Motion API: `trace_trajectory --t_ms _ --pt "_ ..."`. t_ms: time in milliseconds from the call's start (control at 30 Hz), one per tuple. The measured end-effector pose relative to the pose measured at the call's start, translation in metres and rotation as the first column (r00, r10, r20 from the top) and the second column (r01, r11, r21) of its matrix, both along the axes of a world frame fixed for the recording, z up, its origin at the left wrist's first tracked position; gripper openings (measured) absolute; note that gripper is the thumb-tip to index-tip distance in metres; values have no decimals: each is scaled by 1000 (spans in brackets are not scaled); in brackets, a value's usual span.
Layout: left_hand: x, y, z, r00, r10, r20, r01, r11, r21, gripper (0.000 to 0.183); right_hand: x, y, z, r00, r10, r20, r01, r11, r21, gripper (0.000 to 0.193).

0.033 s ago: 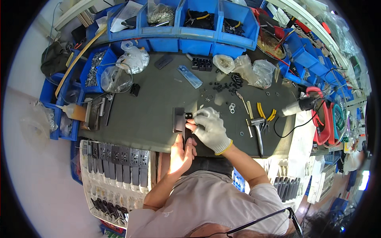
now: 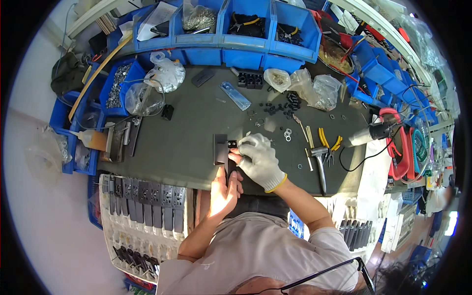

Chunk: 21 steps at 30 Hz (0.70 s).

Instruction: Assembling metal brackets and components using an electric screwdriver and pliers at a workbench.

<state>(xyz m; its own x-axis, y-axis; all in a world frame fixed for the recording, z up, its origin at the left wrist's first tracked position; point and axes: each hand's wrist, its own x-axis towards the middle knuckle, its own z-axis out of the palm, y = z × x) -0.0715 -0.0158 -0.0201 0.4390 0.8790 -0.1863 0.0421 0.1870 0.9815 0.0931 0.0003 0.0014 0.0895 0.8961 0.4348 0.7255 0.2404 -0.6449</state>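
A dark rectangular metal part (image 2: 221,150) with a raised flat face stands at the table's front middle, a narrow dark bar running down from it. My left hand (image 2: 224,192), bare, grips this bar from below, its fingers bent round it. A small black block (image 2: 232,144) with shiny round spots sits at the part's upper right. Against that block press the fingertips of my right hand (image 2: 256,160), in a white glove with a yellow cuff and some bare fingertips. Whether a smaller piece is pinched there is hidden.
A hammer (image 2: 320,167) and yellow-handled pliers (image 2: 329,140) lie to the right, near white rings (image 2: 288,134). Small black parts (image 2: 280,107) are scattered behind. Blue bins (image 2: 246,29) line the back. Below left, a tray (image 2: 189,206) holds several dark handle-like pieces.
The dark metal part has shifted very slightly left. Both hands keep almost the same place and grip.
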Motion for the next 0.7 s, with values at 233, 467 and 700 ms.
trace_trajectory --t_ms 233,467,700 --pt "-18 13 -12 968 182 175 -164 980 -115 17 56 107 -25 986 -164 35 166 983 -84 32" --pt "-24 13 -20 958 200 204 -176 976 -132 33 96 179 -35 962 -146 229 253 792 -556 36" --pt "-19 25 -6 915 328 235 -301 943 -144 38 93 140 -21 926 -173 -336 -62 807 -587 30"
